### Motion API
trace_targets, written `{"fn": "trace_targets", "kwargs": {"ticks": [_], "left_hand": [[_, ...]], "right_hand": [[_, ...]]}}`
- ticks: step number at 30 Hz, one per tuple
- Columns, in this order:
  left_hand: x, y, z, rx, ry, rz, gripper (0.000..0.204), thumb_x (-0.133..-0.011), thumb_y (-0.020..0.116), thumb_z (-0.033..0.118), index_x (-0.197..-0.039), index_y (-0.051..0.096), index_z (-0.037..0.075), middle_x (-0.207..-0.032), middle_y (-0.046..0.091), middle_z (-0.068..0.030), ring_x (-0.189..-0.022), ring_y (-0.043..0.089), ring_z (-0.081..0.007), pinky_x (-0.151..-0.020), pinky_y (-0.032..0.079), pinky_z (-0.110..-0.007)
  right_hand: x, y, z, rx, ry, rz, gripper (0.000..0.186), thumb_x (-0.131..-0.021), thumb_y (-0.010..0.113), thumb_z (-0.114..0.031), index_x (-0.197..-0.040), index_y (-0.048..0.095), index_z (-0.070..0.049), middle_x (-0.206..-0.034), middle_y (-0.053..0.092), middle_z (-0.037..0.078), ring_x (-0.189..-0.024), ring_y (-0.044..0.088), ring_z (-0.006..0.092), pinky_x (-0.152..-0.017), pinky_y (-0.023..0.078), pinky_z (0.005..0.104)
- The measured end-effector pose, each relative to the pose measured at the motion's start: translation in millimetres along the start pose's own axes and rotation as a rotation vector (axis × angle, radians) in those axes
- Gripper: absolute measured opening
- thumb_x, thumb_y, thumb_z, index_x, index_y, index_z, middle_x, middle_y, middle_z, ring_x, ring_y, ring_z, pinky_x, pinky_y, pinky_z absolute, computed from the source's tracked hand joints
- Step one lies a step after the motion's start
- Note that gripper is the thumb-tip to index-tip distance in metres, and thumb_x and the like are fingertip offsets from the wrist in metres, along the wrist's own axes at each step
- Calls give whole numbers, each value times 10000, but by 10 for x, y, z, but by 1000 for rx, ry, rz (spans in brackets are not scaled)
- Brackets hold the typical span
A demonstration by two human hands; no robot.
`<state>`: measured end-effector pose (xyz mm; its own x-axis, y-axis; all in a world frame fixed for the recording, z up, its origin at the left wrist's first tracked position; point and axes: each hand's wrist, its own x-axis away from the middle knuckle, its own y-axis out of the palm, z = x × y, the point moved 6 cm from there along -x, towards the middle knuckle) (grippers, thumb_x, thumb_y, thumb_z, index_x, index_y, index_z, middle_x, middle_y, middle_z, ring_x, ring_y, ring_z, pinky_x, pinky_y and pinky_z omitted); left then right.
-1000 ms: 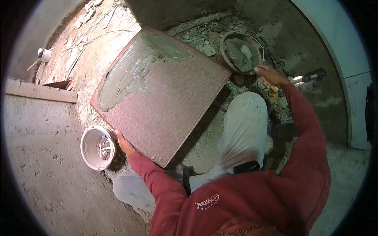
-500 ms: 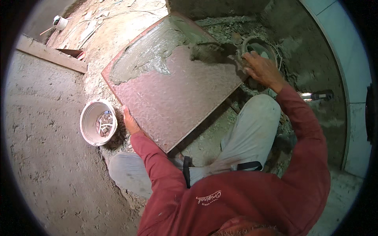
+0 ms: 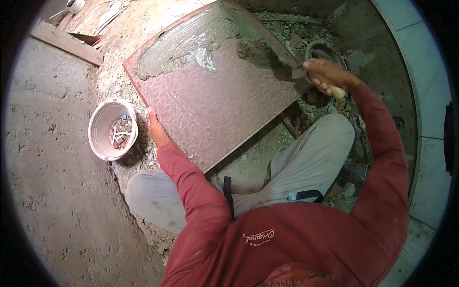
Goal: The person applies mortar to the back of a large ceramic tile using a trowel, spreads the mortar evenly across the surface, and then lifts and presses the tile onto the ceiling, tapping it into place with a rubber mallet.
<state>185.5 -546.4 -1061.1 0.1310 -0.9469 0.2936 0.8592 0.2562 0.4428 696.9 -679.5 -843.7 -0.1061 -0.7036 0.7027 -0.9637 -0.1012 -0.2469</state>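
A large square reddish tile [image 3: 201, 110] lies tilted in front of me, its textured face up. Wet grey mortar [image 3: 181, 45] coats the far part, with a smooth sheet at the left and a rougher patch toward the right. My left hand [image 3: 158, 129] grips the tile's left edge, the fingers partly hidden there. Over the right side of the tile, my right hand [image 3: 327, 76] is closed round a trowel [image 3: 338, 93] whose pale handle end sticks out below the fist. The trowel's blade is against the mortar near the tile's right edge, smeared and hard to outline.
A white bucket [image 3: 98, 131] holding rubble and small scraps stands left of the tile. Behind my right hand sits a round mortar container [image 3: 330, 48]. A wooden board [image 3: 67, 43] lies at the far left. Rough concrete borders the left; pale wall tiles [image 3: 416, 62] line the right.
My right hand has come back from the round container and turned, bringing the trowel to the mortar at the tile's right edge. The left hand keeps its hold. The whole view has shifted slightly.
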Motion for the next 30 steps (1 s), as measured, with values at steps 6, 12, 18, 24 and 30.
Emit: {"fn": "trace_targets", "kwargs": {"ticks": [6,12,18,24,30], "left_hand": [[156,220,79,58,-62,25,470,-1018,566,337,-1287,591,-48,-1204,642,-89,-1029,610,-172,-925,472,-306],[51,199,-1,92,-56,-34,462,-1035,524,332,-1305,577,-38,-1221,630,-82,-1070,595,-172,-955,453,-306],[-9,-15,-28,37,11,-6,435,-1048,484,323,-1287,581,-27,-1205,634,-91,-1067,600,-180,-962,450,-304],[135,195,99,36,-39,6,438,-1035,504,331,-1276,584,-26,-1174,645,-92,-1016,626,-187,-911,486,-308],[115,211,138,17,-22,36,437,-1039,494,322,-1278,579,-34,-1170,644,-96,-1006,628,-191,-898,490,-310]], "right_hand": [[12,553,67,319,13,-99,341,-1004,556,-394,-1024,473,-63,-652,500,-8,-418,466,69,-354,398,255],[172,699,-418,1246,-523,111,343,-1014,535,-345,-1065,457,-14,-770,559,235,-740,572,422,-702,440,488],[197,1198,-261,871,-334,62,331,-993,549,-334,-1061,479,-18,-843,625,278,-818,619,503,-712,451,563],[235,1331,-224,1283,-512,296,252,-973,568,-288,-1038,459,-69,-837,656,226,-770,646,444,-647,491,541],[161,795,-511,980,-348,225,292,-962,587,-286,-1057,454,-44,-863,641,249,-790,636,463,-667,471,552]]}}
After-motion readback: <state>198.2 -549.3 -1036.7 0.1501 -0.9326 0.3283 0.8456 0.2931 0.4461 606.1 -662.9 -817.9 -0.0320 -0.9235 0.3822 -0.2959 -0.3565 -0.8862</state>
